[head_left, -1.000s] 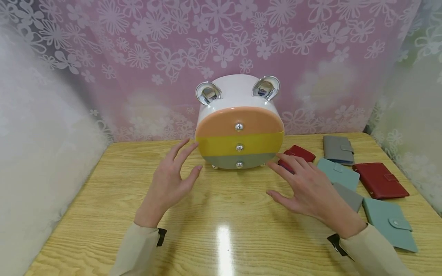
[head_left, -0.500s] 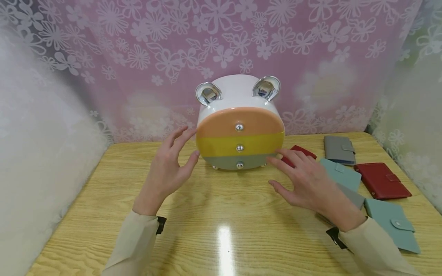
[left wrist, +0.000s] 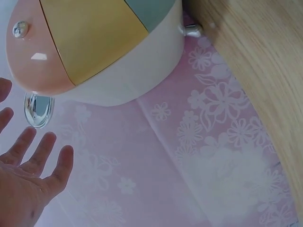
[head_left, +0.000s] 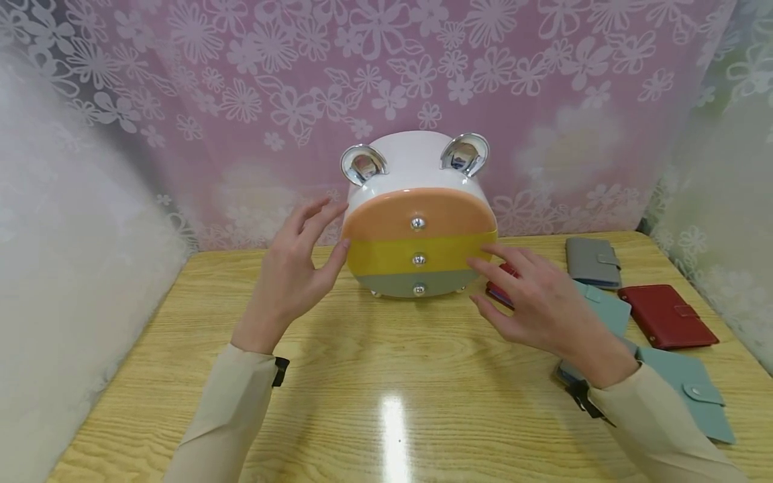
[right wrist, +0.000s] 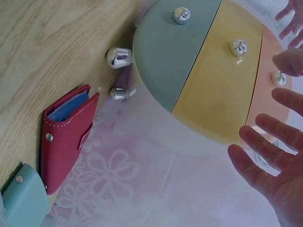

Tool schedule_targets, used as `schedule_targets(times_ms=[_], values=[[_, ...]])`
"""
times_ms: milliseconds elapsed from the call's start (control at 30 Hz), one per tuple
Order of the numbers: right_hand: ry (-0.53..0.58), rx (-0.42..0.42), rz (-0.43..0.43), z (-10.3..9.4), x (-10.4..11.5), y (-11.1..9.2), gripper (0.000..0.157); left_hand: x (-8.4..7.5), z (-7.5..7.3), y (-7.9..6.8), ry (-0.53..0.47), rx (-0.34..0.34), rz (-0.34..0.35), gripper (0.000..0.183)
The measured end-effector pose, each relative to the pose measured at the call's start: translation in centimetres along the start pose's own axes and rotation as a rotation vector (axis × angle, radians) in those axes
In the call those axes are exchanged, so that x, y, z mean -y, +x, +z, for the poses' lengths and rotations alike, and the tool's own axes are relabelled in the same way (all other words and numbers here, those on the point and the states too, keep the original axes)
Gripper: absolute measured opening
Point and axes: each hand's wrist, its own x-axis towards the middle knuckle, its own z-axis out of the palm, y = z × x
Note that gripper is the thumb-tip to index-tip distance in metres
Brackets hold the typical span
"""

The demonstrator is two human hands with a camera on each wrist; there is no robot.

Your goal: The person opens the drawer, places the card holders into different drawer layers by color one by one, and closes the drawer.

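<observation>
A white rounded drawer box [head_left: 417, 157] with silver ears stands at the back middle of the table. Its front has an orange drawer [head_left: 386, 213], a yellow drawer [head_left: 386, 255] and a grey-green drawer [head_left: 386, 284], all closed, each with a silver knob. My left hand [head_left: 294, 272] is raised beside the box's left side, fingers spread and holding nothing; the left wrist view shows a gap between fingers and box. My right hand [head_left: 537, 302] hovers before the box's right front with relaxed, spread fingers, apart from it in the right wrist view [right wrist: 279, 161].
Right of the box lie several card wallets: a small red wallet [right wrist: 68, 137], a grey wallet [head_left: 592, 261], a larger red wallet [head_left: 667, 315] and a teal wallet [head_left: 685, 389]. Another teal wallet [head_left: 606, 308] is partly behind my right hand. A flowered curtain [head_left: 272, 100] hangs behind.
Both hands have risen along the box, the left further, from near its lower left to its upper left side. The box and wallets stay in place.
</observation>
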Motion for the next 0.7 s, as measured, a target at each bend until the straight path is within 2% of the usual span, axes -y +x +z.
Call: schedule_targets(times_ms=[333,700], values=[[0.008,-0.033,-0.037,0.3,0.1,1.0,0.046,-0.2,0.4,2.2,-0.001,-0.033,0.027,0.043],[-0.003,-0.098,-0.083,0.6,0.0,2.1,0.045,0.1,0.9,4.1,-0.018,-0.043,0.017,0.041]])
